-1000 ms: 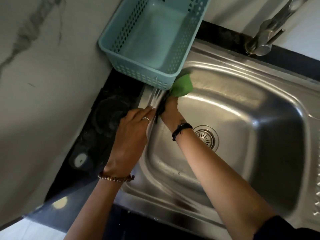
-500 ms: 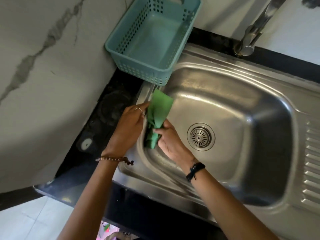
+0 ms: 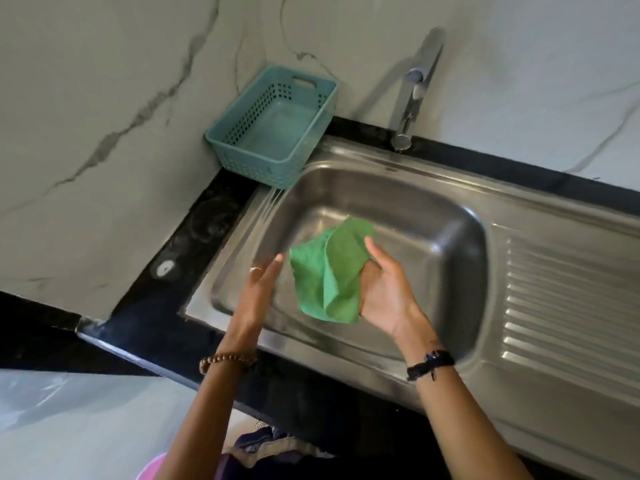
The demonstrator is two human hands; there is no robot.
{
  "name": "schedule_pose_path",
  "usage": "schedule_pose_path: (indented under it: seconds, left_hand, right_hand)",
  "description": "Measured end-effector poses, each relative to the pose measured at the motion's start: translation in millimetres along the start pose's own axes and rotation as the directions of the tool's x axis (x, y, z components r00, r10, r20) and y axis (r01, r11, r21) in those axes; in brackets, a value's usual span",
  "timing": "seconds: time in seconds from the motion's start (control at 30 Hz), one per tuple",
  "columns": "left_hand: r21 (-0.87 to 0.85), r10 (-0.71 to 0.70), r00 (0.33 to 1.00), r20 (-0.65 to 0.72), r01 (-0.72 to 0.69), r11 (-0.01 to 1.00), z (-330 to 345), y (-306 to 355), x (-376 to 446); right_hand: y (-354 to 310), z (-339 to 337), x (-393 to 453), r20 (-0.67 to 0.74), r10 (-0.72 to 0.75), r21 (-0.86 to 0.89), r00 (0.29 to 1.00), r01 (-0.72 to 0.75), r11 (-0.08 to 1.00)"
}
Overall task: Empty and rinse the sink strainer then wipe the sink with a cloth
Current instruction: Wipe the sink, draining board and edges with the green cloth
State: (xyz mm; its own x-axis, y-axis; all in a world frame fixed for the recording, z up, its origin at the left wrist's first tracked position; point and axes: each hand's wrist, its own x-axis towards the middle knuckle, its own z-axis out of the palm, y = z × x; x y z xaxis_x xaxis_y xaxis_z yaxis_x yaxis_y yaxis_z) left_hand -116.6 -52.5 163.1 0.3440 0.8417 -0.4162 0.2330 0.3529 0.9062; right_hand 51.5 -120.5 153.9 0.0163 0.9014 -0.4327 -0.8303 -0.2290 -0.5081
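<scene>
A green cloth (image 3: 329, 271) hangs above the steel sink (image 3: 433, 216), bunched in my right hand (image 3: 384, 289), which grips it from the right side. My left hand (image 3: 259, 289) is held just left of the cloth, fingers straight and apart, holding nothing and not touching it. Both hands hover over the left half of the basin. The strainer in the drain is hidden behind the cloth and my right hand.
A teal plastic basket (image 3: 273, 129) stands empty at the sink's back left corner. The tap (image 3: 412, 95) rises behind the basin, with no water running. A ribbed drainboard (image 3: 568, 299) lies to the right. Black counter (image 3: 194, 244) borders the sink on the left.
Both hands have lifted off the sink's left rim and come up over the basin. The left hand has let go of the cloth; the right keeps it. The view has pulled back.
</scene>
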Motion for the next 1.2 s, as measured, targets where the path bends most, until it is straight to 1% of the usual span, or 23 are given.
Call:
schedule_pose_path:
  seconds: [0.07, 0.1, 0.17, 0.23, 0.3, 0.4, 0.47, 0.5, 0.53, 0.6, 0.63, 0.67, 0.7, 0.73, 0.77, 0.83, 0.9, 0.97, 1.0, 1.07, 1.13, 1.17, 1.2]
  left_hand:
    - [-0.181, -0.114, 0.981, 0.157, 0.142, 0.973, 23, 14, -12]
    - [-0.245, -0.119, 0.969, 0.215, 0.172, 0.954, 34, 19, -17]
    - [-0.291, -0.056, 0.960, 0.275, 0.139, 0.947, 50, 24, -21]
    - [-0.261, 0.027, 0.959, 0.281, 0.050, 0.964, 62, 35, -28]
    - [-0.231, 0.075, 0.946, 0.317, 0.000, 0.973, 70, 45, -36]
    - [-0.143, 0.194, 0.929, 0.315, -0.155, 0.978, 78, 50, -41]
    - [-0.098, 0.273, 0.908, 0.317, -0.255, 0.962, 81, 57, -45]
    - [-0.036, 0.319, 0.890, 0.327, -0.325, 0.945, 83, 62, -46]
    - [0.078, 0.369, 0.868, 0.333, -0.415, 0.906, 85, 68, -48]
    - [0.364, 0.465, 0.816, 0.343, -0.572, 0.735, 89, 79, -50]
    - [0.462, 0.501, 0.795, 0.341, -0.606, 0.647, 91, 83, -51]
    - [0.510, 0.524, 0.785, 0.331, -0.616, 0.600, 92, 85, -51]
    - [0.524, 0.541, 0.784, 0.305, -0.612, 0.592, 91, 88, -51]
    - [0.521, 0.540, 0.798, 0.269, -0.592, 0.615, 89, 90, -51]
    - [0.488, 0.528, 0.819, 0.227, -0.565, 0.666, 85, 92, -48]
    - [0.384, 0.477, 0.867, 0.145, -0.494, 0.780, 73, 95, -41]
    - [0.273, 0.415, 0.908, 0.067, -0.416, 0.867, 60, 94, -33]
    - [0.160, 0.345, 0.937, 0.063, -0.350, 0.923, 52, 89, -27]
    - [0.140, 0.309, 0.949, 0.071, -0.316, 0.938, 51, 84, -26]
    - [0.180, 0.261, 0.962, 0.077, -0.271, 0.946, 54, 77, -28]
    - [0.255, 0.312, 0.945, 0.099, -0.327, 0.910, 62, 75, -36]
    - [0.332, 0.374, 0.918, 0.131, -0.396, 0.856, 67, 75, -40]
    - [0.439, 0.428, 0.882, 0.196, -0.469, 0.766, 74, 76, -46]
  right_hand:
    - [-3, 8, -19, 0.007, -0.087, -0.030, 0.996, 0.087, 0.996]
    - [-4, 11, -26, -0.004, -0.128, -0.063, 0.992, 0.127, 0.990]
    - [-8, 15, -39, -0.048, -0.185, -0.118, 0.982, 0.178, 0.977]
    - [-13, 14, -53, -0.089, -0.224, -0.135, 0.970, 0.211, 0.968]
    - [-18, 12, -63, -0.110, -0.265, -0.147, 0.958, 0.248, 0.958]
    - [-27, 11, -73, -0.107, -0.293, -0.147, 0.950, 0.276, 0.950]
    - [-33, 9, -75, -0.151, -0.304, -0.165, 0.941, 0.279, 0.946]
    - [-35, 8, -74, -0.184, -0.310, -0.188, 0.933, 0.277, 0.942]
    - [-36, 7, -74, -0.204, -0.321, -0.194, 0.925, 0.283, 0.939]
    - [-35, 7, -74, -0.144, -0.301, -0.080, 0.943, 0.292, 0.953]
    - [-34, 8, -74, -0.110, -0.287, -0.032, 0.952, 0.285, 0.958]
    - [-33, 8, -74, -0.085, -0.279, -0.011, 0.956, 0.279, 0.960]
    - [-32, 7, -74, -0.074, -0.283, -0.023, 0.956, 0.282, 0.959]
    - [-32, 5, -74, -0.070, -0.290, -0.047, 0.954, 0.287, 0.957]
    - [-31, 1, -74, -0.075, -0.292, -0.066, 0.953, 0.288, 0.955]
    - [-32, -6, -76, -0.120, -0.274, -0.073, 0.954, 0.267, 0.961]
    - [-34, -13, -80, -0.172, -0.256, -0.083, 0.951, 0.245, 0.966]
    - [-38, -15, -83, -0.183, -0.249, -0.102, 0.951, 0.233, 0.967]
    - [-39, -15, -85, -0.183, -0.245, -0.116, 0.952, 0.227, 0.967]
    - [-38, -10, -85, -0.174, -0.232, -0.138, 0.957, 0.209, 0.968]
    - [-34, -1, -84, -0.135, -0.199, -0.123, 0.971, 0.183, 0.975]
    - [-31, 4, -83, -0.107, -0.179, -0.101, 0.978, 0.169, 0.980]
    - [-27, 9, -81, -0.079, -0.167, -0.085, 0.983, 0.161, 0.983]
